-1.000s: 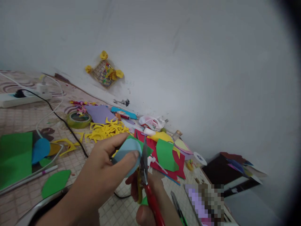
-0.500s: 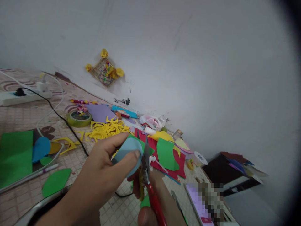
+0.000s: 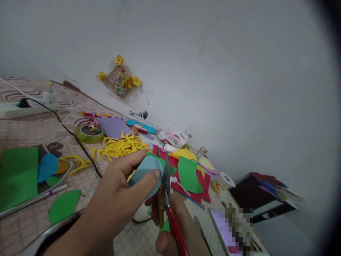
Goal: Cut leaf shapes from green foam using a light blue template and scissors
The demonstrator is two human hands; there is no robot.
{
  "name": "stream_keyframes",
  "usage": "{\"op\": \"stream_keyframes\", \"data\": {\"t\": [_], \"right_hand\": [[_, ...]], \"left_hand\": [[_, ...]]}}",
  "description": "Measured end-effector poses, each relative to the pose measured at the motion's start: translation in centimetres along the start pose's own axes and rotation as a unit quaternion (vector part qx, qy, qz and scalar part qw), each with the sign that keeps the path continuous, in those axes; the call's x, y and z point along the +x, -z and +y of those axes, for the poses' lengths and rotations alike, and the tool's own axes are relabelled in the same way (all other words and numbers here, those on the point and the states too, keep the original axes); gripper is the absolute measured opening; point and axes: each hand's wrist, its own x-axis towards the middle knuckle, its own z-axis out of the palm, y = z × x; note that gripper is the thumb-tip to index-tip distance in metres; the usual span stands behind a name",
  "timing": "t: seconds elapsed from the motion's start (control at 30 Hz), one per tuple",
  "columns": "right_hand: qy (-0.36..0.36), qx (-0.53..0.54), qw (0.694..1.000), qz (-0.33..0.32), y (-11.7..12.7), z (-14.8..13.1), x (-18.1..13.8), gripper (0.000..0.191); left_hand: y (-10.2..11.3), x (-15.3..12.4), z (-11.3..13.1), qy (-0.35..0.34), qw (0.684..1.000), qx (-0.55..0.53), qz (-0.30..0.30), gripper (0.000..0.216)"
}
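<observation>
My left hand (image 3: pixel 125 188) pinches a light blue rounded paper shape (image 3: pixel 149 167) laid over green paper (image 3: pixel 168 169), with the thumb pressed on the blue face. Below and to the right, my right hand (image 3: pixel 166 243) is closed on scissors (image 3: pixel 174 227), one handle red and the other yellowish. The scissor blades point up and away, parted at the tips, with the green paper between them beside the blue shape's edge. Part of the right hand's fingers is hidden behind the scissors and the left hand.
Yellow paper scraps (image 3: pixel 121 146), a tape roll (image 3: pixel 90 133) and a purple sheet (image 3: pixel 114 127) lie behind my hands. Green paper leaves (image 3: pixel 64 206) and a cable (image 3: pixel 77 140) are at left. Red paper (image 3: pixel 205 186) and a phone (image 3: pixel 222 231) lie at right, before the wall.
The view has shifted very slightly. My hands, the papers and the scissors hold nearly the same position, with the blades' tips still apart.
</observation>
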Motion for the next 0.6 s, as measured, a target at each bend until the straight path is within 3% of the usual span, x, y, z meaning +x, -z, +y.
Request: {"op": "stream_keyframes", "data": {"t": [0.4,0.6], "right_hand": [[0.002,0.031,0.999,-0.012,0.2,1.6,0.1,0.077],[-0.004,0.045,0.999,0.019,-0.5,1.4,-0.4,0.070]], "left_hand": [[0.0,-0.2,0.0,-0.007,1.000,-0.015,-0.022,0.025],[0.1,-0.2,-0.3,-0.008,1.000,0.011,0.008,0.023]]}}
